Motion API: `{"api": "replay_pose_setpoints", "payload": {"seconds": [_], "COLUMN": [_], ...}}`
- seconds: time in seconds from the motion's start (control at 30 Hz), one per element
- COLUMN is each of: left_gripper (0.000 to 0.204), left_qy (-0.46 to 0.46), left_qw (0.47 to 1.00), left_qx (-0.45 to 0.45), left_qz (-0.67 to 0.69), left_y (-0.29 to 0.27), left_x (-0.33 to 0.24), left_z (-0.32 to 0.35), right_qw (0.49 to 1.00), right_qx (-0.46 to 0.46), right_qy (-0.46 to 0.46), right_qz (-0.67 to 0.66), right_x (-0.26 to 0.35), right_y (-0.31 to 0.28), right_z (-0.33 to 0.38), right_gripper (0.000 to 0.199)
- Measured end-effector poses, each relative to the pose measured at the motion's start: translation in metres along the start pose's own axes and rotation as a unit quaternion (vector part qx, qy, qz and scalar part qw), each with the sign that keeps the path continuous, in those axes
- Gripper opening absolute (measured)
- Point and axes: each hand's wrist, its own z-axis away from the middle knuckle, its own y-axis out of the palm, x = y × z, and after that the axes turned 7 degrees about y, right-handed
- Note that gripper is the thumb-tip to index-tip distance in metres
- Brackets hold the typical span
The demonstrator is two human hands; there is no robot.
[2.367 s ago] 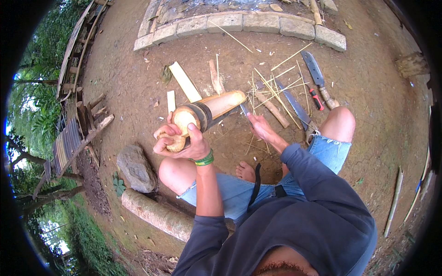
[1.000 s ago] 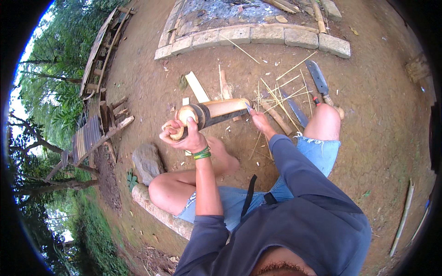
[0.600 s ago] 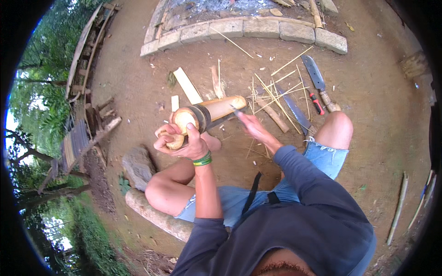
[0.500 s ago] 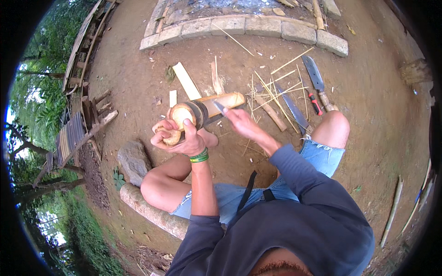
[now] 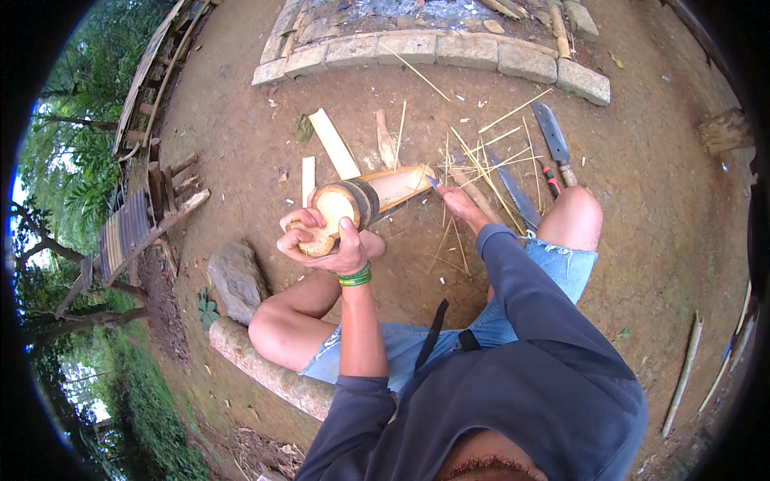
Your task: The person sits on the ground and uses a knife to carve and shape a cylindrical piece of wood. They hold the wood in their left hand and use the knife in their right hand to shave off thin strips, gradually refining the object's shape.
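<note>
My left hand (image 5: 343,255) grips the near end of a bamboo piece (image 5: 397,187), thumb on its round pale end face, fingers curled about a knobbly lobe. Dark bands wrap its thick part, and beyond them an open, trough-like half reaches away to the right. In my right hand (image 5: 462,204) is a small knife (image 5: 434,183), its handle hidden in my fingers. The blade lies at the far tip of the trough; whether it touches the rim I cannot tell.
Thin split strips (image 5: 489,164) lie scattered ahead, near a saw (image 5: 517,188), a machete (image 5: 552,132) and a red-and-black handle (image 5: 552,182). Flat pale slats (image 5: 334,144) rest beyond the bamboo. Stone blocks (image 5: 465,51) edge an ash bed. A rock (image 5: 239,282) and log (image 5: 269,369) are left.
My right hand and knife have moved right, from the middle of the trough to its far tip. The bamboo piece and left hand have shifted slightly right.
</note>
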Motion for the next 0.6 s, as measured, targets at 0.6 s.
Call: {"api": "replay_pose_setpoints", "payload": {"seconds": [0.6], "left_gripper": [0.053], "left_qy": [0.008], "left_qw": [1.0], "left_qx": [0.009], "left_qz": [-0.001], "left_y": [-0.007], "left_x": [0.008], "left_z": [-0.001], "right_qw": [0.989], "right_qx": [0.107], "right_qy": [-0.1], "right_qz": [-0.015], "right_x": [0.054], "right_y": [-0.01], "right_z": [0.13], "right_gripper": [0.055]}}
